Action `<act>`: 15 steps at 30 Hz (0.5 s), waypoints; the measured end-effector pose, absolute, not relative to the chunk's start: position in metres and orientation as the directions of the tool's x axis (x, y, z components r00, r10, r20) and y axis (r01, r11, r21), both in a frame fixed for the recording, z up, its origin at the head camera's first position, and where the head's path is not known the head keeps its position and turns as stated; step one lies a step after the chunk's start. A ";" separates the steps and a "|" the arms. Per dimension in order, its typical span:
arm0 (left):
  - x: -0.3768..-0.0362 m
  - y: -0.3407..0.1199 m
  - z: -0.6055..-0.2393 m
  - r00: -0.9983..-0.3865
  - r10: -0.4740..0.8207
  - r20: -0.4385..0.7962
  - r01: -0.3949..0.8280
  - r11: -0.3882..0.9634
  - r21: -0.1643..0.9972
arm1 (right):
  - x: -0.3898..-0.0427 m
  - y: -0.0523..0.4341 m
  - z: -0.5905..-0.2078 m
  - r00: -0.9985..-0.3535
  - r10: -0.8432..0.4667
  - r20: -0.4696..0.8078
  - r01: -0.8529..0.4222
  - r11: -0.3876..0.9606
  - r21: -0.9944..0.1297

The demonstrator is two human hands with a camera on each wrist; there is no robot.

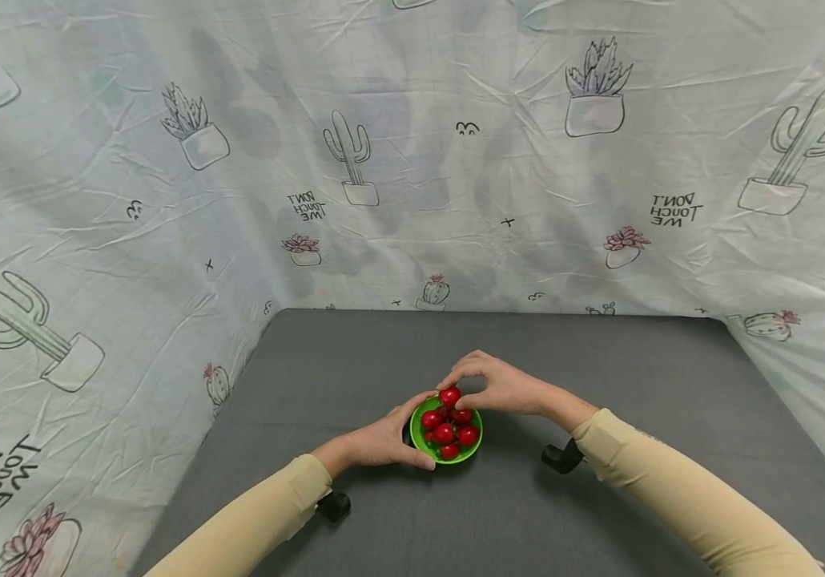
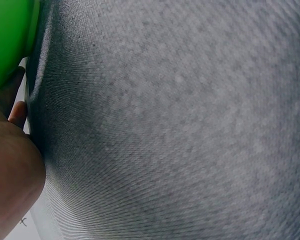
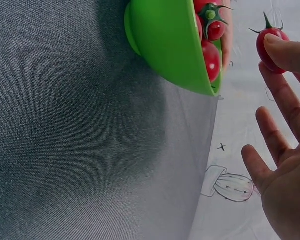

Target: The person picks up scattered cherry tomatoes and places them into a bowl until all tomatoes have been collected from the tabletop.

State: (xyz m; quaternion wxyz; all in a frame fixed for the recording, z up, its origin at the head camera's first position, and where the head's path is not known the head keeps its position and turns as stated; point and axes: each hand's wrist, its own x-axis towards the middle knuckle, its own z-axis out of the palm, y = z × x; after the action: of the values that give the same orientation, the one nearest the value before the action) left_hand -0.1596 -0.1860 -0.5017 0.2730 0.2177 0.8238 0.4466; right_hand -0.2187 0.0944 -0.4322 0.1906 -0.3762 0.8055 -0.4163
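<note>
Where the fingers point(image 3: 285, 50) of the right hand point(image 1: 502, 386) close in a pinch, they hold one small red tomato point(image 3: 270, 43) by its sides, its green stem pointing up and away from the fingertips, while the remaining fingers of that hand spread loosely below it. Just beneath that pinch sits the green bowl point(image 1: 420, 437), heaped with more red tomatoes point(image 1: 448, 433), and on its near side the left hand point(image 1: 384, 441) curls its thumb and fingers against the rim and wall, steadying it on the grey counter point(image 1: 600, 529). The tomato looks light, smooth-skinned and probably a little slippery, and soft enough to bruise or split under a hard squeeze, so a gentle two-sided grip across its widest part seems best. The bowl appears to be thin, stiff plastic and light, apt to slide or tip unless held at the rim.
</note>
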 end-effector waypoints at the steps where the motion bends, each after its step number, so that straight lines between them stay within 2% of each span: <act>1: -0.160 -0.186 -0.502 -0.756 0.602 -0.258 0.113 0.508 0.854 | -0.219 0.094 -0.432 -0.646 -0.763 0.003 -0.446 0.374 -0.813; 15: -0.159 -0.186 -0.498 -0.758 0.593 -0.270 0.102 0.518 0.849 | -0.225 0.092 -0.445 -0.646 -0.764 0.014 -0.470 0.383 -0.796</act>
State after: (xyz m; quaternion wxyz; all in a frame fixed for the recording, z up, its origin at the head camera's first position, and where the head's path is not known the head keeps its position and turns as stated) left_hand -0.1590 -0.1858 -0.4983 0.2767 0.2104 0.8260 0.4437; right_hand -0.2245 0.0922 -0.4448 0.1813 -0.3799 0.8115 -0.4053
